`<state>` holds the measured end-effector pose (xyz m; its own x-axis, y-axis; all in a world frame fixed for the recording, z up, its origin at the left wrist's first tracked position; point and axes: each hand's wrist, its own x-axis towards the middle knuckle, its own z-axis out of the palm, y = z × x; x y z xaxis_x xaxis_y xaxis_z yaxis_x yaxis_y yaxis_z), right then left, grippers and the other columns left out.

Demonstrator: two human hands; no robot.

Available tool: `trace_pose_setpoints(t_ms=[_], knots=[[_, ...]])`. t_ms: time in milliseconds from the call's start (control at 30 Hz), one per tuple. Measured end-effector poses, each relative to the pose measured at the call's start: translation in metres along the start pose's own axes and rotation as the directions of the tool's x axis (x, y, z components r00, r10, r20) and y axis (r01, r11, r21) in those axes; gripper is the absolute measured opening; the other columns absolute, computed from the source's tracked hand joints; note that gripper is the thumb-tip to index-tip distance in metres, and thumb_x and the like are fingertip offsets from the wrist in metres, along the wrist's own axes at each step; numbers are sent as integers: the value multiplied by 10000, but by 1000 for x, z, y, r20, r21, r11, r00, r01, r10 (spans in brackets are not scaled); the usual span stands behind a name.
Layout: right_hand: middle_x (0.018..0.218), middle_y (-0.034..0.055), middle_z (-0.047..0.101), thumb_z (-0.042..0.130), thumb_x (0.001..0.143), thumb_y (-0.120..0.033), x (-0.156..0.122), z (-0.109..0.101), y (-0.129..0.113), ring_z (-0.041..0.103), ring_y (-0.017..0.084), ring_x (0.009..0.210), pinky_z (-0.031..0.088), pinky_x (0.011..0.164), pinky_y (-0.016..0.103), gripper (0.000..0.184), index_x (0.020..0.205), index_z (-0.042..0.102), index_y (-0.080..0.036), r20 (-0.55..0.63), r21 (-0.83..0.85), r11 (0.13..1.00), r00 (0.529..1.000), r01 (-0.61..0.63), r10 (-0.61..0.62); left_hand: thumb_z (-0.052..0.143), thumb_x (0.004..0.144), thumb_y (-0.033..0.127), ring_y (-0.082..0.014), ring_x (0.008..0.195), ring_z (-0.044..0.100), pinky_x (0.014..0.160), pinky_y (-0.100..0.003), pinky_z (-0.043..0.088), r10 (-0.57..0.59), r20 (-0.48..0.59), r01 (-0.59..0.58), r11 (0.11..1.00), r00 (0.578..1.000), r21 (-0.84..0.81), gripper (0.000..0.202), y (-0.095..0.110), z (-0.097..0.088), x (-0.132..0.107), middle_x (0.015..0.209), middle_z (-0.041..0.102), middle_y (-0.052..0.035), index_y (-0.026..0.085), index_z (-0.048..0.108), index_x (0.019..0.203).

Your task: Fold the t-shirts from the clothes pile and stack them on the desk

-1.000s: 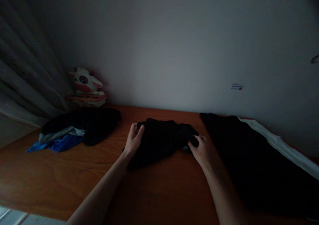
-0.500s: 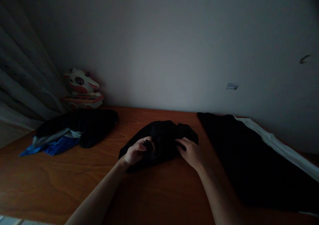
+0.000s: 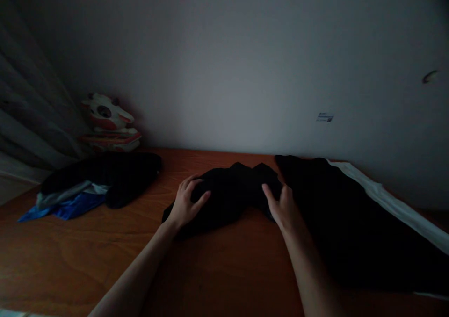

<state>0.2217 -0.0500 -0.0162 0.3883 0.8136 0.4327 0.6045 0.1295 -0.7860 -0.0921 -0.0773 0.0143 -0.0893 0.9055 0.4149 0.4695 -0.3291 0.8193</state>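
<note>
A small black garment (image 3: 231, 193) lies bunched in the middle of the wooden table (image 3: 217, 270). My left hand (image 3: 185, 205) rests on its left part with the fingers spread flat. My right hand (image 3: 282, 207) lies on the garment's right edge, fingers stretched forward and slightly apart. The room is dim and the cloth's folds are hard to make out.
A large black cloth (image 3: 343, 214) with a white edge covers the table's right side. At the left lies a pile of black, blue and grey clothes (image 3: 94, 183). A white and red toy (image 3: 107, 123) stands in the back left corner, beside a curtain (image 3: 24, 106).
My hands were pinching the garment's near edge half a second ago. Now both have spread apart and lie flat on its two sides, and the garment sits a little farther back.
</note>
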Motion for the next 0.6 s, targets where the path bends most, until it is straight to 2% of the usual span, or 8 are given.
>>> trace_pose_setpoints(t_ms=[100,167,300,400,467,533,567,600], knots=[[1293,215,623,712,742,-702,-13,5,-13,569,381,1260,436,1073,531,803,1312,562,-156,208,-6,991,970,132,-127,751,774,447,-323,1122,648,1054,-466,456,74,196,-119,966,978,231,266,-8,8,-7,1128,728,-83,278,726,978],[1321,199,615,734,732,-693,-21,7,-19,557,372,1285,443,1075,542,857,1371,513,-168,298,25,980,934,198,-196,707,824,448,-302,974,691,944,-432,514,23,175,-65,969,984,240,202,-7,11,-8,992,744,-73,267,721,913],[1515,201,462,779,707,-656,-38,13,-29,451,359,1408,419,1115,556,1065,1541,298,-202,436,128,952,847,277,-305,659,876,511,-244,807,670,781,-358,539,-110,55,111,994,992,-17,289,10,14,-9,853,704,-38,237,698,961],[1610,219,315,886,577,-599,-50,24,-37,333,398,1478,361,1150,602,1296,1589,174,-215,468,181,919,791,351,-395,674,889,475,-228,887,680,782,-330,552,-101,286,197,922,953,-332,490,31,14,-20,959,717,-44,263,597,1324],[1575,209,376,882,618,-491,-56,33,-39,402,394,1437,378,1140,596,1107,1532,316,-226,437,176,918,807,357,-397,689,897,424,-248,1035,682,866,-361,558,-6,505,273,847,863,-456,622,43,15,-30,1100,721,-79,296,480,1468],[1479,187,500,760,748,-370,-57,41,-38,530,352,1336,434,1104,545,671,1360,523,-228,377,187,931,852,312,-362,702,896,387,-282,1175,646,960,-416,540,94,601,294,806,794,-514,571,51,14,-35,1220,702,-116,290,532,1433],[1412,176,564,687,790,-326,-55,43,-36,583,328,1277,460,1082,519,499,1267,584,-225,349,211,937,875,277,-337,708,892,385,-293,1194,638,972,-432,537,115,589,280,796,800,-536,501,53,13,-35,1244,698,-128,272,594,1367],[1339,165,621,628,813,-305,-53,45,-34,621,312,1227,480,1062,501,398,1202,616,-222,322,245,941,896,234,-307,709,890,397,-294,1170,650,956,-434,547,107,533,252,792,840,-556,424,53,10,-32,1232,705,-134,250,648,1284]])
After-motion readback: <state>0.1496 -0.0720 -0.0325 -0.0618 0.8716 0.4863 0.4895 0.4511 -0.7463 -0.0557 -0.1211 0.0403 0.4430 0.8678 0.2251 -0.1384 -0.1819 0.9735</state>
